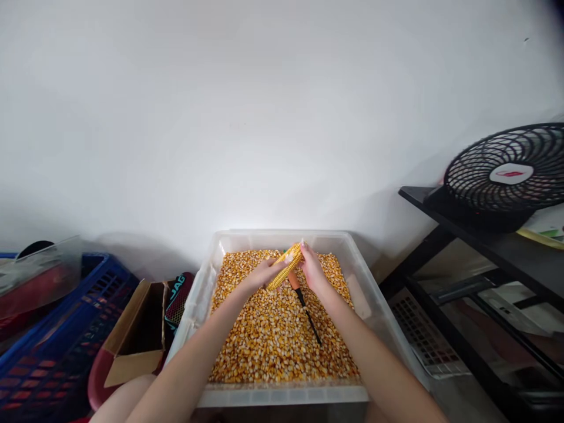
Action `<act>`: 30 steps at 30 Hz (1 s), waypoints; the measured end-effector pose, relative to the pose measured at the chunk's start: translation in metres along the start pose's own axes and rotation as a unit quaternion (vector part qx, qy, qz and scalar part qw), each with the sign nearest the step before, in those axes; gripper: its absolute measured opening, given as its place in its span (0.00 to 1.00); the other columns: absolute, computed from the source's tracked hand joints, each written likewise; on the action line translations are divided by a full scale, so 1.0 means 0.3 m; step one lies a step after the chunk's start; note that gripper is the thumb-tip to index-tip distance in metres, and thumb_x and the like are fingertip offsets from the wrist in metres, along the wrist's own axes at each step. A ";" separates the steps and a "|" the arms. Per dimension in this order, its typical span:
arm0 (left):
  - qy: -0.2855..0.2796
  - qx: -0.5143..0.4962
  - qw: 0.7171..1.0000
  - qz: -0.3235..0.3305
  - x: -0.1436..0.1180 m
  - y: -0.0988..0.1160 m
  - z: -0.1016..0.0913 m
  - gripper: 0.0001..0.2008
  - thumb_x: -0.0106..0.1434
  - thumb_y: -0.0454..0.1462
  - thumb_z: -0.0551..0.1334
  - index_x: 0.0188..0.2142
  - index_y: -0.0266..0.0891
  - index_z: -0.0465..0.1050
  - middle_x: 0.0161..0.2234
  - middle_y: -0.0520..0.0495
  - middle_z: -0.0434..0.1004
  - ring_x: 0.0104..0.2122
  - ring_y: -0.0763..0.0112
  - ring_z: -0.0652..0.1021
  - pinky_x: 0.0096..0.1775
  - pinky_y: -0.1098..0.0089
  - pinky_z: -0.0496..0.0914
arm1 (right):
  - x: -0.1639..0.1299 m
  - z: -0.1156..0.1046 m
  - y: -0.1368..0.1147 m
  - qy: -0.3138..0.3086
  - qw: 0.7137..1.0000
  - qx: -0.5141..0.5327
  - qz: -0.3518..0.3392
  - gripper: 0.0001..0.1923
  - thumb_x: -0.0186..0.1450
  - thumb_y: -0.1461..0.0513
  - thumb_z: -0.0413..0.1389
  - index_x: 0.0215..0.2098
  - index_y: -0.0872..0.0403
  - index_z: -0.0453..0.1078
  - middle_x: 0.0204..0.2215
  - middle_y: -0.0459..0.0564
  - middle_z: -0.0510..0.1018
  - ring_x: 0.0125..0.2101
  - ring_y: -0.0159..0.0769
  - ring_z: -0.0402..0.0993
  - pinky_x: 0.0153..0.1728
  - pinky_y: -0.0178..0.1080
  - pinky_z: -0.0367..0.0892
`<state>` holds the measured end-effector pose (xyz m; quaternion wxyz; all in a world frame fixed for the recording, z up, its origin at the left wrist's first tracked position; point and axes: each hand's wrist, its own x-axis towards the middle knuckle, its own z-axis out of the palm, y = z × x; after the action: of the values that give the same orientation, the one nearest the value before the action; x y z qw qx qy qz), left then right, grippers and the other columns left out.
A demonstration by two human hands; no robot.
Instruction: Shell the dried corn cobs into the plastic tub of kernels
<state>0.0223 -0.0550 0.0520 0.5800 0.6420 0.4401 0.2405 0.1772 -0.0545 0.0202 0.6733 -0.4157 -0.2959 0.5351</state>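
your left hand (263, 274) and right hand (312, 267) both grip a yellow corn cob (286, 267) over the clear plastic tub (207, 276) of loose yellow kernels (273, 335). what looks like an orange-handled tool (304, 302) lies on the kernels just below the cob.

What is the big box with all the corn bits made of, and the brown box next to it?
The tub looks like clear, slightly milky plastic: light passes through its smooth walls and the kernels show through. The brown box looks like plain matte cardboard, with folded open flaps. Both hands, left hand and right hand, hold a corn cob.
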 end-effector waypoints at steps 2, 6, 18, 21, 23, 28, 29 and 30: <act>0.047 0.072 0.996 0.029 0.005 -0.012 0.035 0.27 0.55 0.56 0.55 0.34 0.33 0.75 0.27 0.45 0.75 0.29 0.61 0.75 0.32 0.66 0.68 | -0.005 0.009 -0.004 -0.020 1.000 0.017 0.004 0.19 0.51 0.47 0.59 0.31 0.53 0.69 0.27 0.44 0.73 0.30 0.33 0.69 0.29 0.34 0.65; 0.098 0.062 0.981 0.155 0.006 -0.024 0.060 0.22 0.57 0.50 0.57 0.44 0.37 0.73 0.41 0.44 0.77 0.44 0.56 0.74 0.48 0.61 0.64 | -0.023 0.035 -0.041 -0.042 0.993 0.095 0.053 0.20 0.51 0.46 0.58 0.29 0.52 0.67 0.24 0.44 0.73 0.29 0.35 0.71 0.31 0.37 0.66; 0.042 -0.115 0.979 0.164 -0.001 -0.016 0.131 0.25 0.56 0.40 0.61 0.54 0.40 0.65 0.55 0.46 0.66 0.55 0.58 0.65 0.58 0.62 0.53 | -0.041 0.046 -0.040 -0.012 0.998 0.055 0.018 0.18 0.53 0.47 0.56 0.27 0.52 0.65 0.23 0.44 0.73 0.27 0.36 0.71 0.31 0.38 0.67; 0.025 -0.103 0.982 0.159 0.003 -0.022 0.117 0.25 0.54 0.35 0.59 0.54 0.40 0.67 0.56 0.47 0.65 0.57 0.57 0.63 0.59 0.61 0.50 | -0.038 0.046 -0.038 -0.002 0.998 0.061 0.023 0.17 0.54 0.47 0.55 0.26 0.52 0.64 0.22 0.44 0.72 0.26 0.35 0.71 0.30 0.38 0.67; 0.010 -0.105 0.982 0.157 0.003 -0.021 0.104 0.26 0.51 0.32 0.57 0.52 0.39 0.69 0.56 0.48 0.66 0.57 0.57 0.63 0.59 0.61 0.50 | -0.036 0.043 -0.044 0.000 0.997 0.069 0.026 0.17 0.54 0.47 0.55 0.26 0.52 0.64 0.20 0.44 0.72 0.24 0.35 0.71 0.30 0.38 0.67; -0.003 -0.127 0.978 0.163 0.001 -0.011 0.102 0.22 0.53 0.34 0.58 0.49 0.40 0.72 0.54 0.49 0.68 0.56 0.56 0.63 0.59 0.60 0.50 | -0.038 0.040 -0.054 0.001 0.999 0.045 0.010 0.18 0.53 0.46 0.55 0.25 0.52 0.64 0.20 0.44 0.72 0.25 0.36 0.71 0.29 0.38 0.67; 0.002 -0.137 0.978 0.157 0.001 -0.009 0.108 0.20 0.55 0.36 0.58 0.48 0.40 0.72 0.53 0.48 0.69 0.56 0.56 0.64 0.59 0.60 0.51 | -0.039 0.042 -0.051 0.000 0.999 0.035 0.003 0.18 0.53 0.46 0.56 0.25 0.52 0.64 0.21 0.44 0.72 0.26 0.36 0.71 0.30 0.38 0.67; 0.011 -0.148 0.977 0.150 0.001 -0.006 0.114 0.19 0.56 0.38 0.59 0.48 0.41 0.71 0.51 0.48 0.71 0.55 0.57 0.65 0.58 0.60 0.53 | -0.041 0.045 -0.047 -0.002 1.000 0.027 -0.004 0.18 0.53 0.46 0.56 0.26 0.52 0.64 0.21 0.44 0.72 0.27 0.36 0.71 0.31 0.38 0.67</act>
<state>0.0500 -0.0730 0.0429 0.6211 0.6048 0.3044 0.3946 0.1695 -0.0643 0.0395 0.6856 -0.3955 -0.2843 0.5411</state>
